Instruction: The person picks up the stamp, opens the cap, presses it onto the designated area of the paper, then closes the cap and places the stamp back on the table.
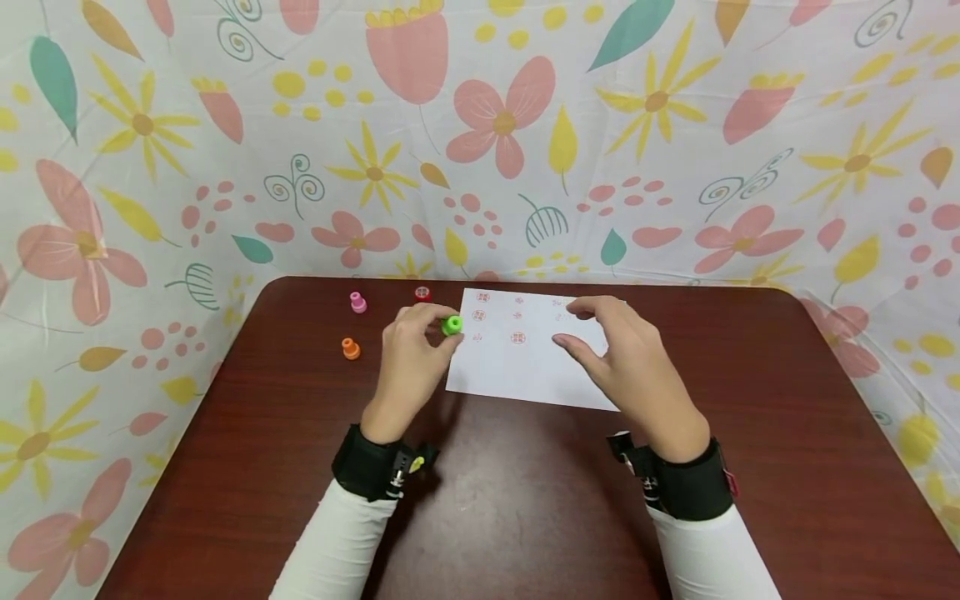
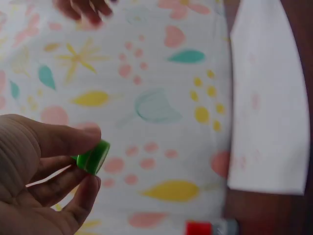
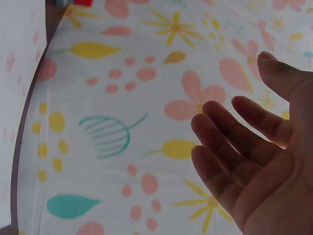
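In the head view my left hand (image 1: pixel 409 360) pinches a small green stamp (image 1: pixel 452 325) between thumb and fingertips, raised at the left edge of a white sheet of paper (image 1: pixel 517 373). The left wrist view shows the same green stamp (image 2: pixel 93 156) held by its sides, its flat round end facing away from the palm. Rows of red stamped prints (image 1: pixel 518 337) mark the upper part of the sheet. Above the paper's right side hovers my right hand (image 1: pixel 633 367), thumb and fingers apart and nothing between them. Its relaxed fingers (image 3: pixel 225 132) also show in the right wrist view.
Left of the paper stand a pink stamp (image 1: pixel 357 302) and an orange stamp (image 1: pixel 350 348) on the dark wooden table (image 1: pixel 487 500). A red stamp (image 1: pixel 422 293) is near the table's back edge. Behind hangs a flower-patterned cloth (image 1: pixel 480 208).
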Demonstrator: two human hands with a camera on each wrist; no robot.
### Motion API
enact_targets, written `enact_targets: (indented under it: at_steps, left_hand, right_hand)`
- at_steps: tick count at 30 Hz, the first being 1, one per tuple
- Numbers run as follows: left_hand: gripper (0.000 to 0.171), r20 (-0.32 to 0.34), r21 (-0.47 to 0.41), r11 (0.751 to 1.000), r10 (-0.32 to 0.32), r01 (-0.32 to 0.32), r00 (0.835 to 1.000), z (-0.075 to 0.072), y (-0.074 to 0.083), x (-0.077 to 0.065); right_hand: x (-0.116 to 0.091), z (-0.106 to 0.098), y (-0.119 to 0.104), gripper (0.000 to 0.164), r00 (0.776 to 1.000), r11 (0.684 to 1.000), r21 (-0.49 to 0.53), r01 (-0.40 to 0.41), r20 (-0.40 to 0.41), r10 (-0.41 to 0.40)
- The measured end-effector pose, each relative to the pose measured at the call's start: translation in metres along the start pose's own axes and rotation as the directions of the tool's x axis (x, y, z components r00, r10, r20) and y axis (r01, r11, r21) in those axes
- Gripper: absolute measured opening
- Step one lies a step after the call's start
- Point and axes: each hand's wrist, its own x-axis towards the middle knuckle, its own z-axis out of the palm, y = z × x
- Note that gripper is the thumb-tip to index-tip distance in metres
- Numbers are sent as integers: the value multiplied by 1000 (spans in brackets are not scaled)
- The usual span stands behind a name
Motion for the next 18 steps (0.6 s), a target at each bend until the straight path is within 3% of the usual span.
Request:
enact_targets:
  at_steps: [4, 12, 18]
  left_hand:
    - [24, 37, 6, 998, -69, 68, 997, -6, -26, 1]
    - [28, 117, 96, 991, -105, 94, 988, -7, -65, 6]
    - [30, 209, 179, 974, -176, 139, 962, -1, -87, 7]
  right_hand:
    - [-6, -6, 13, 47, 1000, 999, -35, -20, 19, 20]
    - [-16, -18, 29, 41, 994, 989, -121, -86, 55, 93]
    - [-16, -19, 32, 40, 992, 987, -134, -92, 75, 103]
